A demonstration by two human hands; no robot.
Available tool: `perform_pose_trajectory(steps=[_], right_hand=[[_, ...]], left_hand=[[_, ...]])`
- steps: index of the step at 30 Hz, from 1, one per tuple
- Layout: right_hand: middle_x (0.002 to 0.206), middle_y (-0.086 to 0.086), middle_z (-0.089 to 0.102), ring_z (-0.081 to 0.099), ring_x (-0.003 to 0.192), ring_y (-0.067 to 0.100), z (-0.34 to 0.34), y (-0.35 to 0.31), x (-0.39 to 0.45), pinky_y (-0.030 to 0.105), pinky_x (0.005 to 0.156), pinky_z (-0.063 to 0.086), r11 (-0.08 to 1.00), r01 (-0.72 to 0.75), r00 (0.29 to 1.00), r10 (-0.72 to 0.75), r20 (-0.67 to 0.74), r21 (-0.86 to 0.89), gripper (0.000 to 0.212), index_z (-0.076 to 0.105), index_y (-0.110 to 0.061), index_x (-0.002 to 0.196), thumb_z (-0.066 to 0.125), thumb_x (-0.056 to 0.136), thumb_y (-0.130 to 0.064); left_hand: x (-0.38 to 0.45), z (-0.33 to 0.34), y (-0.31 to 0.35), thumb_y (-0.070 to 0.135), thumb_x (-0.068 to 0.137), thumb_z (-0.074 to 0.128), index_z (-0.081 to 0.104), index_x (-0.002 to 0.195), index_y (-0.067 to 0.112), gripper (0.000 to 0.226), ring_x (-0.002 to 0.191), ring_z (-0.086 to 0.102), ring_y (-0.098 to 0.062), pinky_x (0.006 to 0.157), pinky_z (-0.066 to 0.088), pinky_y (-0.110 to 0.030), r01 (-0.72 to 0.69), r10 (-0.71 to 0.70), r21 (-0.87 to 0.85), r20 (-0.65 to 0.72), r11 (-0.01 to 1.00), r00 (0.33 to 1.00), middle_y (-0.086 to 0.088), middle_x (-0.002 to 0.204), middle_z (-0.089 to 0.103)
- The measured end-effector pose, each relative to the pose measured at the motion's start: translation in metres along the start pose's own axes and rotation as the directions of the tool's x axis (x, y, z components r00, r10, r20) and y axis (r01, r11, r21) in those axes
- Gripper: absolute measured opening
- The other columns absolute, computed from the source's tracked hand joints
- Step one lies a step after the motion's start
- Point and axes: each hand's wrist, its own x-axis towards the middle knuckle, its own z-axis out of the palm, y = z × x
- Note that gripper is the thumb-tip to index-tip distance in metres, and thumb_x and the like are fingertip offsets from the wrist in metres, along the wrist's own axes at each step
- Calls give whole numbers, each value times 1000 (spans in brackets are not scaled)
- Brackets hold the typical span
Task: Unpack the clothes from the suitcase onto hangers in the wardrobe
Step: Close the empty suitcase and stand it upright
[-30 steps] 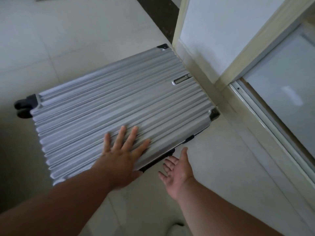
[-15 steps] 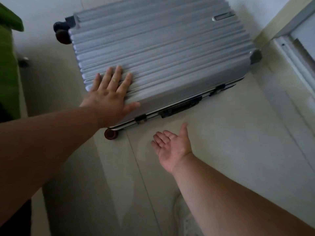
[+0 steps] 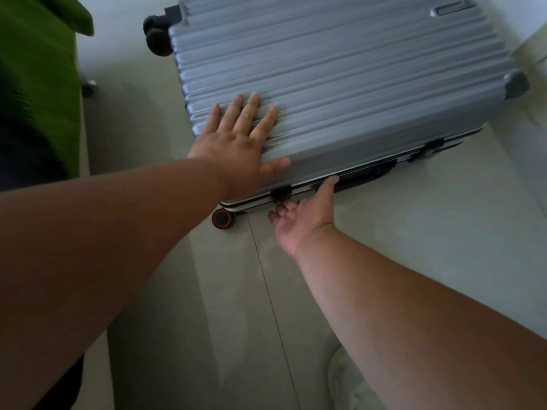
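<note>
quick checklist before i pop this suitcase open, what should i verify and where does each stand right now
1. Suitcase lying flat on the floor: ok.
2. Left hand steadying the shell: ok, it rests flat on the ribbed lid near the front corner.
3. Right hand at the opening edge: ok, thumb up at the seam, fingers beside the near latch.
4. Near latch released: cannot tell, too dark and small.
5. Far latch released: cannot tell, and no hand is on it.
6. Room for the lid to swing back: cannot tell, the far side is out of view.
</note>
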Motion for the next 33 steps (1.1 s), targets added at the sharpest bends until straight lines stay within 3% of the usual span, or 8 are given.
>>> perform_pose_trajectory(steps=[8,10,15,17,22,26,30,33], right_hand=[[178,16,5,-1,166,29,-9,-23,18,56,132,-4,989,-108,989,117,87,-102,143,1,-26,170,33,58,-109],[179,9,6,2,166,27,-13,-35,22,59,131,2,995,-62,998,60,-25,-83,145,6,-33,170,38,50,-109],[176,8,25,24,162,28,-40,-93,41,59,123,29,980,190,958,-199,-206,-62,108,24,-30,169,31,84,-96],[170,10,37,39,154,31,-48,-108,52,56,116,39,980,192,962,-199,-186,-56,105,36,-30,165,34,83,-96],[169,8,40,37,156,30,-65,-116,74,59,127,26,981,188,962,-195,-192,-52,99,36,-27,164,37,88,-91],[153,11,54,50,144,35,-80,-120,89,56,125,34,989,134,978,-122,-168,65,96,45,-16,157,45,90,-85],[138,14,64,63,121,32,-97,-114,96,54,117,46,986,134,976,-114,-188,98,94,64,-13,131,62,76,-89],[119,10,62,62,103,29,-99,-112,95,52,114,48,982,150,967,-121,-225,117,98,62,-14,122,74,62,-89]], left_hand=[[1,0,3,88,89,8,-4,171,26,103,166,-13,-30,132,-2,-59,16,-16,29,28,999,999,-9,180,-11],[0,-3,5,87,92,14,-2,171,25,102,166,-13,-31,132,-3,-60,25,-26,16,43,1000,999,-10,180,-11],[8,-10,26,92,88,21,-2,169,18,112,164,-17,-38,128,-6,-68,107,-113,56,117,993,987,-17,178,-12],[9,-6,30,95,84,23,5,168,17,117,164,-13,-39,128,-4,-69,129,-133,55,85,990,987,-19,178,-6],[9,1,31,96,77,34,27,159,17,115,162,10,-42,127,9,-69,148,-145,63,-47,987,988,-21,173,18],[12,-2,32,99,72,37,39,147,17,111,156,23,-44,125,16,-69,154,-148,75,-80,985,986,-21,166,29],[13,-2,34,100,69,38,48,140,17,109,150,32,-43,123,20,-68,168,-159,67,-120,984,980,-20,160,38],[16,-3,34,101,67,39,49,139,20,109,150,33,-41,124,19,-66,173,-162,56,-162,983,973,-18,160,39]])
